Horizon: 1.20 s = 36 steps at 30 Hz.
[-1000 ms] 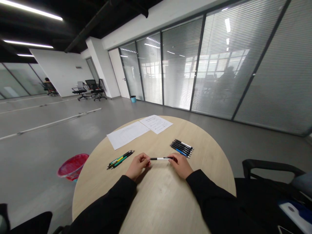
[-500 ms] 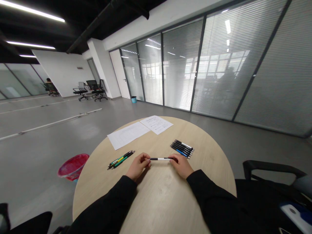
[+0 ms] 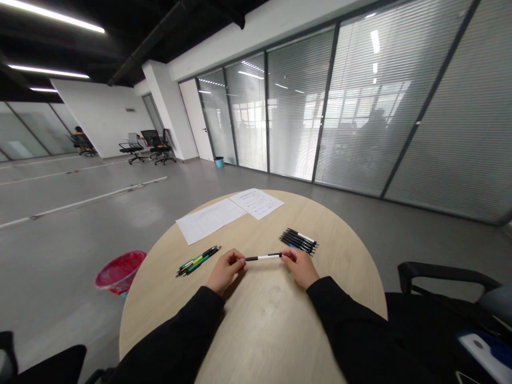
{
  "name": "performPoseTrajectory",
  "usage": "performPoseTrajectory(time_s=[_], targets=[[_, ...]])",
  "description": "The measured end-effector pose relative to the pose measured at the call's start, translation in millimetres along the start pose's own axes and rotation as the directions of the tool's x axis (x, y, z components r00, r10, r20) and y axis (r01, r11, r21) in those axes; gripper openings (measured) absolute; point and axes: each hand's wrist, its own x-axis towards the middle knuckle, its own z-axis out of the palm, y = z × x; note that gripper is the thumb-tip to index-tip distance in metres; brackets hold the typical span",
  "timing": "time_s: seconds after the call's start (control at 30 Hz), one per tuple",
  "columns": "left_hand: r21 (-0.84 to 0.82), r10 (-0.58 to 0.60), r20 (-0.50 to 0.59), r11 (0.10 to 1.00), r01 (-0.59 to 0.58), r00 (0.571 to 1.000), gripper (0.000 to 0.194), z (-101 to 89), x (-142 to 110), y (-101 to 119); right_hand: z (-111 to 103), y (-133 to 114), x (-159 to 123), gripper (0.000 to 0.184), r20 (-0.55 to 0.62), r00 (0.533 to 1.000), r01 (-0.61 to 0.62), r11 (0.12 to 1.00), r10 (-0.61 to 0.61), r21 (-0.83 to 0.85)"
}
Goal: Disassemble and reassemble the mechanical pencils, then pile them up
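Observation:
A black and white pen point(image 3: 264, 257) spans the gap between my two hands, its right end tilted slightly up. My left hand point(image 3: 226, 270) pinches its dark left end. The other end, with the clip, is between the fingertips of my right hand point(image 3: 299, 266). Just beyond my right hand lies a row of pens point(image 3: 299, 241), mostly black, one with a white barrel and one with blue, partly covered by the hand. To the left of my left hand is a small bunch of green, yellow and black pens point(image 3: 198, 261).
Two sheets of paper point(image 3: 211, 218) lie at the far side of the round wooden table point(image 3: 272, 330). A red basin-like bin point(image 3: 120, 273) stands on the floor to the left. A black chair point(image 3: 444, 269) is close on the right.
The pen's right end has risen a little with my right hand, which has shifted slightly along toward that tip. My left hand keeps its pinch, nearly in place.

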Motion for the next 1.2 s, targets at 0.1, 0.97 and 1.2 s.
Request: performPoseTrajectory(time_s=[0.1, 0.97, 1.2], targets=[[0.003, 0.000, 0.006, 1.000, 0.000, 1.000, 0.027, -0.1, -0.5, 1.5, 0.4, 1.2, 0.3, 0.023, -0.017, 1.000, -0.001, 1.000, 0.001, 0.026], [-0.008, -0.005, -0.021, 1.000, 0.005, 1.000, 0.029, -0.1, 0.8, -2.4, 2.5, 5.7, 0.6, 0.021, -0.051, 0.997, -0.060, 0.995, 0.065, 0.080], [-0.024, -0.005, -0.018, 1.000, 0.004, 1.000, 0.030, 0.3, -0.4, -0.7, 3.3, 7.0, 0.8, 0.022, -0.054, 0.995, -0.073, 0.993, 0.079, 0.094]])
